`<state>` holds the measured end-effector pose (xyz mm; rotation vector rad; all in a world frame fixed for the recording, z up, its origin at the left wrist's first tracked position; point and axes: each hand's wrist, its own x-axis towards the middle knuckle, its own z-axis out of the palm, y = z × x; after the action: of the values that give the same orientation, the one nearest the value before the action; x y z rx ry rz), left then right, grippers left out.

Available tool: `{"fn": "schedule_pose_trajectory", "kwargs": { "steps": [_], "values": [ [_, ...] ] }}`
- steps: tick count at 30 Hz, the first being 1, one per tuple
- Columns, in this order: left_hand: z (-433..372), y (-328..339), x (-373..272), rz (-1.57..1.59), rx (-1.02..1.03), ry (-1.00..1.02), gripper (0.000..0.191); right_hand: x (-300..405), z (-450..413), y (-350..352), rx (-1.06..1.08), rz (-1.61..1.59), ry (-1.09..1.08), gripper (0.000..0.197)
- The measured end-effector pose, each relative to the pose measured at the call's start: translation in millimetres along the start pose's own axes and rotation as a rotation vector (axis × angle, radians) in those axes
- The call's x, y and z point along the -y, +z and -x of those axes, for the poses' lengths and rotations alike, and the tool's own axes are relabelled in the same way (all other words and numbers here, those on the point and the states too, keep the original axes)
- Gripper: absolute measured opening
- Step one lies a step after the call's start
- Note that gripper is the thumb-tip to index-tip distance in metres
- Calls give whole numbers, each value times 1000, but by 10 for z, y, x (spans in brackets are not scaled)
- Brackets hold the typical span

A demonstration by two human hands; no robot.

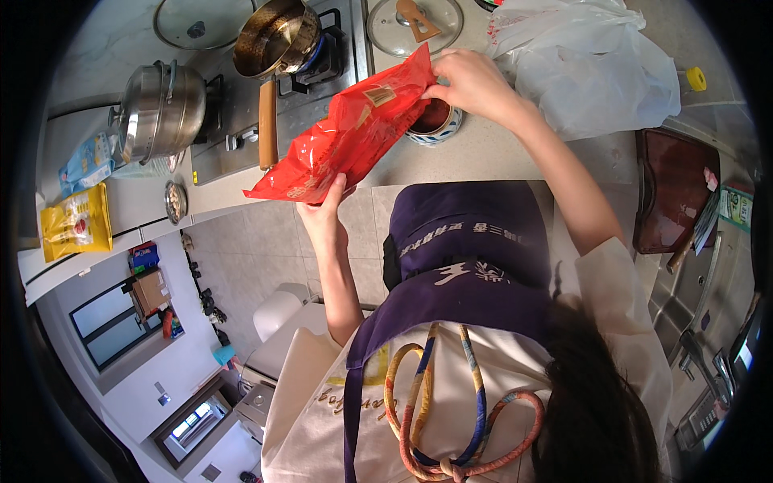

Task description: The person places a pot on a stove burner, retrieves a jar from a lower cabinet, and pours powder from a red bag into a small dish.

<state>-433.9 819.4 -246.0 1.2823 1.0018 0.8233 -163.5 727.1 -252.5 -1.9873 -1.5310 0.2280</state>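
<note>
A red plastic food packet point(356, 133) bearing writing is stretched between my hands, tilted above the counter edge. At its lower left end, my left hand point(326, 202) pinches the packet with the thumb on top. My right hand point(474, 84) grips the upper right corner. Just under that corner stands a blue-and-white patterned bowl point(438, 130) with dark red contents; the packet and my right hand partly cover it. What is inside the packet is hidden.
A wooden-handled saucepan point(278, 42) sits over a lit gas burner, its handle jutting toward me. A steel steamer pot point(163, 108), glass lid point(413, 24), white plastic bag point(592, 72), small metal bowl point(176, 202), yellow packet point(78, 220), cutting board point(676, 187) and knife point(694, 235) surround the work area.
</note>
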Motion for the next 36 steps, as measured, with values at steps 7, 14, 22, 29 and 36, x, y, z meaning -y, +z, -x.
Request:
{"fn": "schedule_pose_trajectory", "kwargs": {
  "steps": [7,14,22,29,36],
  "values": [
    [-20,-11,-16,-13,1,-3,45,-10,-10,7,0,2,3,29],
    [0,-22,-32,-22,-8,-5,46,-66,-28,75,27,-45,47,30],
    [17,-16,-55,-8,-20,13,45,-33,-113,58,-3,-20,4,31],
    [-17,-36,-18,-75,9,34,43,-67,-174,90,-47,-35,-1,30],
    [-27,3,-38,-57,-2,58,43,-116,-205,96,-61,-37,0,29]
  ]
}}
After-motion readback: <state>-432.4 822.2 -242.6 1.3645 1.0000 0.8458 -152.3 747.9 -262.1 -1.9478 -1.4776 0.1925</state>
